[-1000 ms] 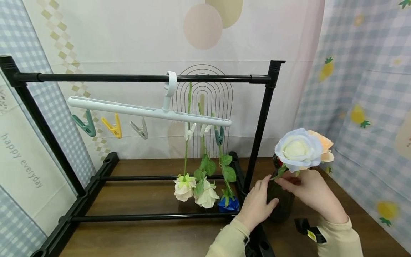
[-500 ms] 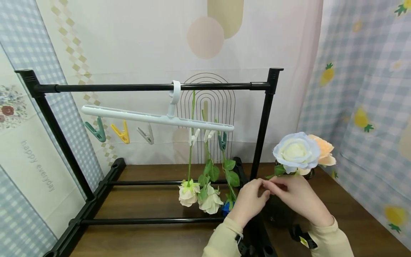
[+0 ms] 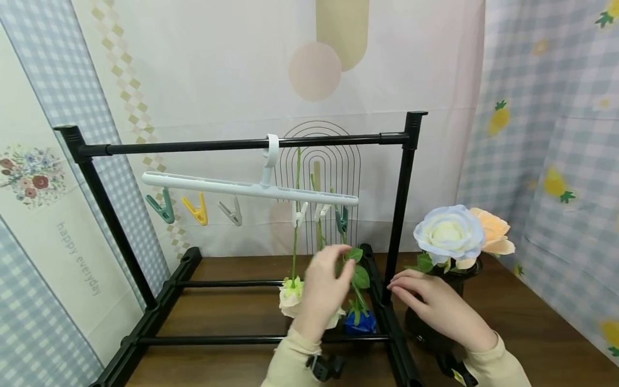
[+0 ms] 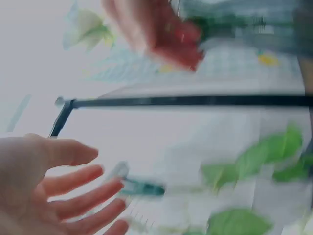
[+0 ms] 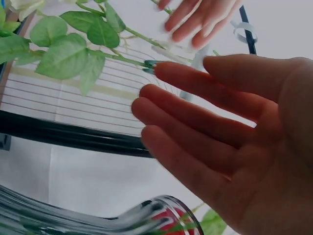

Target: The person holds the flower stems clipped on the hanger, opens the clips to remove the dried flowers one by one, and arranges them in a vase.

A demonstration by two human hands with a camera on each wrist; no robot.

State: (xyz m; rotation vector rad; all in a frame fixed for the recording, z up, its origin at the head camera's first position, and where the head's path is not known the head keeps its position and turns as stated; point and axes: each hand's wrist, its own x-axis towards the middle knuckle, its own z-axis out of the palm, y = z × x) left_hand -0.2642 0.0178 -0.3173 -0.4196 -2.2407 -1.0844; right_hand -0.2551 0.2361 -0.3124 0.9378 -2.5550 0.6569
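Note:
My left hand (image 3: pixel 323 290) is raised with nothing in it, in front of flowers hanging head down from a pale hanger (image 3: pixel 232 188). A cream flower (image 3: pixel 288 303) and a blue rose (image 3: pixel 360 322) flank it; a white flower between them is mostly hidden. White clips (image 3: pixel 300 214) and a dark green clip (image 3: pixel 342 219) hold the stems. My right hand (image 3: pixel 437 303), fingers extended and holding nothing, is beside a dark glass vase (image 3: pixel 466 273). A pale blue rose (image 3: pixel 448 234) and a peach flower (image 3: pixel 493 231) stand in the vase. The left wrist view is blurred.
A black rack (image 3: pixel 213 145) carries the hanger on its top bar. Left on the hanger are a green clip (image 3: pixel 162 208), a yellow clip (image 3: pixel 196 209) and a grey clip (image 3: pixel 232 212), without flowers. The rack's right upright (image 3: pixel 401 209) stands between my hands.
My hands were together at the vase; the left has moved left to the hanging flowers, and the right has drawn back from the blue rose, which now stands in the vase. The view has shifted.

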